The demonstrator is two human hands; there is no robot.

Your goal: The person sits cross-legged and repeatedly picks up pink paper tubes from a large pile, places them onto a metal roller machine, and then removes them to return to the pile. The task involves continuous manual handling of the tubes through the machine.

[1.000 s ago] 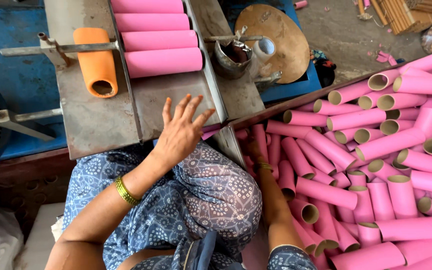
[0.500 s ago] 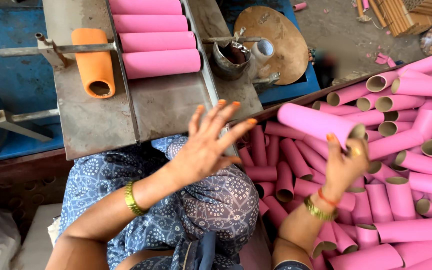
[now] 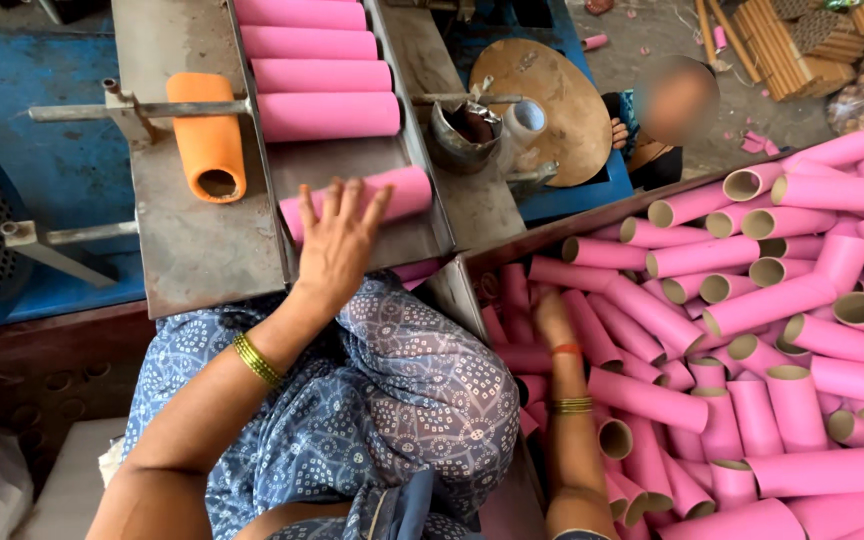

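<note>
the left hand (image 3: 337,245) lies flat with spread fingers on one pink tube (image 3: 392,195) in the metal tray (image 3: 352,165), behind four tubes already lined there. the right hand (image 3: 552,320) reaches into the big pile of tubes (image 3: 752,330); i cannot tell its grip. many remain.

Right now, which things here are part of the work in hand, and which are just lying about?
In use:
left hand pressing a pink tube on the metal chute
right hand down in the pile of pink tubes

Lying about:
orange roller
brass disc
bundled sticks
</note>
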